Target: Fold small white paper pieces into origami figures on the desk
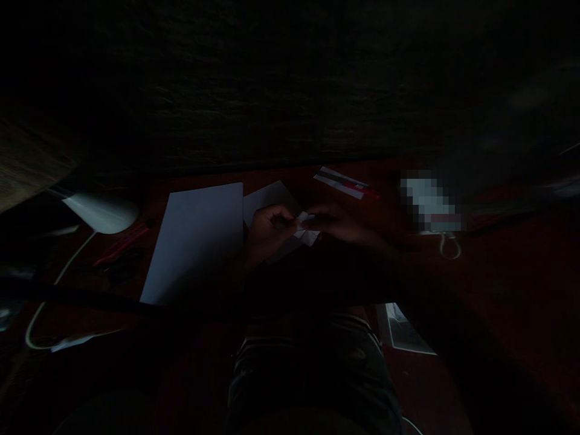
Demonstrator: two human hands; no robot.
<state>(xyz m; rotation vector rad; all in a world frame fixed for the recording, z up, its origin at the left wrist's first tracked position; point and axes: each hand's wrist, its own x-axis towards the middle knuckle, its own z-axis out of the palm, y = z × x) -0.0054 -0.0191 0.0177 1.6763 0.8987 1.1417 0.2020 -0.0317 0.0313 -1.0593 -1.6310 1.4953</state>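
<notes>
Between my two hands is a small piece of folded white paper, creased with several pointed flaps. My left hand pinches its left side between thumb and fingers. From the right, my right hand closes on the upper right of the paper, though deep shadow hides most of its fingertips. Under and behind the hands lies a loose white sheet on the dark reddish table. A larger stack or sheet of white paper lies flat just left of my left hand.
Beyond my right hand lies a paper strip with a red, dark-bladed tool, perhaps a cutter. A blurred-out pale object with a cord loop sits right. At left are a white lamp-like object with a cable and a pink-red item.
</notes>
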